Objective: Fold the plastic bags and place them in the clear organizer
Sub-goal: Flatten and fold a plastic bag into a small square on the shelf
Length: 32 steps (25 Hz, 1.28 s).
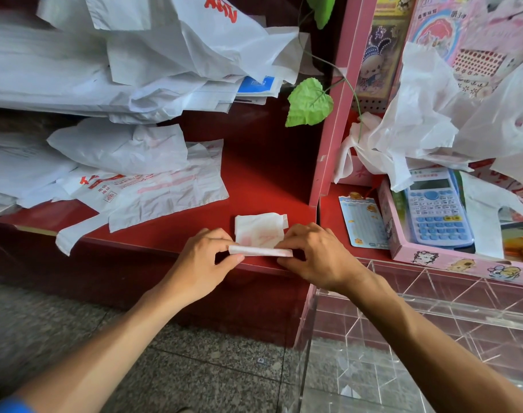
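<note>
At lower right of the frame, the clear organizer (433, 308) is standing empty, nearer the right hand (317, 254) than the left hand (203, 257). At centre, both hands are pinching the rolled near edge of the folded bag (258, 231), one at each end; its long axis is running left to right along the red shelf (263, 174) edge. Unfolded bags (141, 174) are lying upper left.
</note>
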Motion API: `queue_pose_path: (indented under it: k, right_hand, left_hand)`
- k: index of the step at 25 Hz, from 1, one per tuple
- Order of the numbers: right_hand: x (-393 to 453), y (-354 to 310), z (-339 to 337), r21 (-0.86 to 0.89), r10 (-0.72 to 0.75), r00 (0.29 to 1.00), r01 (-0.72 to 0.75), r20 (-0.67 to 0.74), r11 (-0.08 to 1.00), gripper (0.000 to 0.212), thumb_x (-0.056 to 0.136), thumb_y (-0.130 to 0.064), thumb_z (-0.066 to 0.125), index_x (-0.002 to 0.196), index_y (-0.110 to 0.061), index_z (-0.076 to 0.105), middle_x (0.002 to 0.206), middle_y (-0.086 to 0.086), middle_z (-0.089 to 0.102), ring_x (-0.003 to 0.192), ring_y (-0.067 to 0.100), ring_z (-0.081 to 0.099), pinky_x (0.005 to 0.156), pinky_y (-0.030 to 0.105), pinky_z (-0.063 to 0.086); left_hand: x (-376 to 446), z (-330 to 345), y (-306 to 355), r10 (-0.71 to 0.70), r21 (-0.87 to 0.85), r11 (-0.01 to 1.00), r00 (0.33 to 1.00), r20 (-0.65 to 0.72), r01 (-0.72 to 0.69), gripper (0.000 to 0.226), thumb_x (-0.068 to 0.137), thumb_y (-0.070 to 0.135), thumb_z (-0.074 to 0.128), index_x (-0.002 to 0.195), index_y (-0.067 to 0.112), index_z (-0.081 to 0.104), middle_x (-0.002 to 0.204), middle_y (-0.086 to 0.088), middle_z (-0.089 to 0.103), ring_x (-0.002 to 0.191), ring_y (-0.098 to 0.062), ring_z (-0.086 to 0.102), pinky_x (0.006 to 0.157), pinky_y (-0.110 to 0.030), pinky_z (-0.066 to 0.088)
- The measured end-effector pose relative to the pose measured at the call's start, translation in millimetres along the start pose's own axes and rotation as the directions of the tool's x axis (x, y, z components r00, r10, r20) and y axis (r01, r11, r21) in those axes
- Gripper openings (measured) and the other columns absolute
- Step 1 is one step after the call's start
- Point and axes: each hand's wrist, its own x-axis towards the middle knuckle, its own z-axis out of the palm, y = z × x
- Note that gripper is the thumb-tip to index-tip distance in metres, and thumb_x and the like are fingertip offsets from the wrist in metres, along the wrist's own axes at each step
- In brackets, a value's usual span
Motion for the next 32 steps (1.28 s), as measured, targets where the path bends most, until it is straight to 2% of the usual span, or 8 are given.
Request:
queue_pose_path:
  k: [4, 9, 14, 19, 23, 26, 29, 32]
  right_hand:
    - [3, -2, 2, 0.154, 0.151, 0.988, -0.144, -0.036, 0.978, 0.030, 0.095, -0.050, 0.056, 0.088, -0.025, 0.072, 0.089, -0.009, 0.059, 0.090, 0.020, 0.052, 0.079, 0.038, 0.038]
    - [16, -13, 5, 0.189, 0.366, 0.931, -0.357, -0.010, 0.915, 0.050, 0.097, -0.057, 0.047, 0.061, -0.022, 0.048, 0.061, -0.006, 0.048, 0.063, 0.010, 0.043, 0.077, 0.035, 0.029]
    - [9, -3, 5, 0.259, 0.157, 0.987, -0.149, -0.012, 0.954, 0.008, 0.084, -0.028, 0.071, 0.090, -0.023, 0.071, 0.089, -0.010, 0.064, 0.085, 0.013, 0.058, 0.084, 0.043, 0.048]
    - [1, 0, -6, 0.212, -0.016, 0.998, 0.002, 0.065, 0.977, 0.053, 0.066, -0.012, 0.044, 0.109, -0.023, 0.073, 0.118, -0.011, 0.066, 0.111, 0.011, 0.054, 0.101, 0.032, 0.041]
    - [1, -1, 5, 0.181, 0.026, 1.000, -0.024, -0.004, 0.983, 0.032, 0.089, -0.032, 0.047, 0.110, -0.025, 0.071, 0.120, -0.013, 0.066, 0.110, 0.016, 0.056, 0.095, 0.043, 0.044]
    - [5, -2, 11, 0.045, 0.055, 0.998, -0.056, 0.023, 0.997, 0.035, 0.084, -0.051, 0.057, 0.109, -0.027, 0.064, 0.118, -0.012, 0.062, 0.100, 0.019, 0.050, 0.089, 0.042, 0.045]
    - [8, -9, 9, 0.179, 0.054, 0.994, -0.037, -0.090, 0.983, 0.016, 0.084, -0.032, 0.069, 0.088, -0.024, 0.056, 0.090, -0.009, 0.058, 0.081, 0.016, 0.047, 0.079, 0.042, 0.045]
    - [6, -13, 4, 0.300, -0.021, 0.987, 0.068, -0.158, 0.951, 0.020, 0.085, -0.019, 0.071, 0.098, -0.022, 0.056, 0.087, -0.007, 0.063, 0.081, 0.012, 0.050, 0.074, 0.034, 0.044]
  left_hand:
    - [2, -1, -1, -0.152, -0.029, 0.988, 0.988, 0.012, 0.153, 0.046, 0.083, 0.061, 0.050, 0.081, 0.021, 0.073, 0.085, 0.015, 0.060, 0.090, -0.009, 0.054, 0.090, -0.038, 0.041]
    - [4, 6, 4, -0.230, 0.039, 0.972, 0.973, -0.031, 0.231, 0.041, 0.094, 0.050, 0.051, 0.079, 0.015, 0.068, 0.088, 0.009, 0.057, 0.090, -0.016, 0.052, 0.095, -0.045, 0.037]
    - [-1, -2, 9, -0.141, -0.039, 0.989, 0.990, -0.016, 0.140, 0.014, 0.080, 0.038, 0.075, 0.086, 0.030, 0.066, 0.096, 0.020, 0.055, 0.099, -0.007, 0.049, 0.091, -0.028, 0.034]
    - [-1, -9, 2, 0.023, 0.053, 0.998, 0.988, 0.152, -0.031, 0.061, 0.073, -0.010, 0.054, 0.117, 0.029, 0.070, 0.120, 0.030, 0.059, 0.109, -0.002, 0.048, 0.099, -0.015, 0.033]
    - [0, -18, 4, -0.013, 0.022, 1.000, 0.966, 0.259, 0.008, 0.069, 0.070, 0.012, 0.044, 0.133, 0.034, 0.058, 0.137, 0.027, 0.051, 0.127, 0.004, 0.037, 0.111, -0.021, 0.029]
    - [-2, -21, 4, -0.101, 0.002, 0.994, 0.930, 0.352, 0.107, 0.079, 0.065, 0.040, 0.050, 0.144, 0.044, 0.042, 0.147, 0.021, 0.040, 0.137, -0.001, 0.028, 0.115, -0.029, 0.030]
    - [-6, -20, 7, -0.141, 0.031, 0.990, 0.923, 0.357, 0.139, 0.087, 0.070, 0.057, 0.067, 0.149, 0.045, 0.031, 0.144, 0.020, 0.032, 0.137, -0.005, 0.026, 0.114, -0.031, 0.031]
    - [-3, -14, 19, -0.097, 0.062, 0.994, 0.970, 0.223, 0.086, 0.084, 0.079, 0.048, 0.075, 0.149, 0.038, 0.030, 0.131, 0.017, 0.038, 0.128, -0.007, 0.034, 0.107, -0.027, 0.029]
